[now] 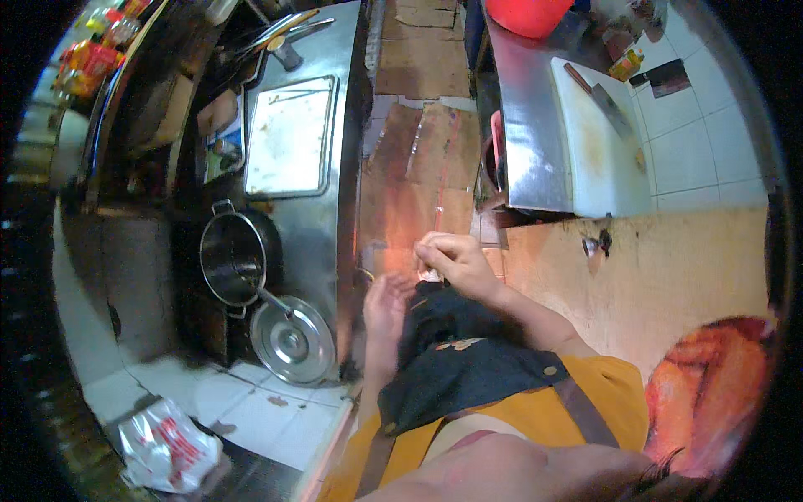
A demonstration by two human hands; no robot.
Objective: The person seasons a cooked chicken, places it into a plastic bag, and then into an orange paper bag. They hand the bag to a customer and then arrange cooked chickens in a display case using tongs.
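My left hand (388,305) is raised before my dark apron (467,370), a little left of the other hand, its fingers loosely spread and somewhat blurred, with nothing seen in them. My right hand (457,260) is curled in front of the apron's top edge, thumb against the fingers. A small whitish patch shows just under its fingers; whether the hand holds it cannot be told. The two hands are apart. Below them lies a floor covered with flattened cardboard (408,207).
Left, a steel counter (348,125) bears a metal tray (292,135); a deep pot (216,257) with a ladle and a round lid (307,364) are nearby. Right, a cleaver (608,106) lies on a white cutting board (586,157). Orange carrots (709,389) fill a container at lower right.
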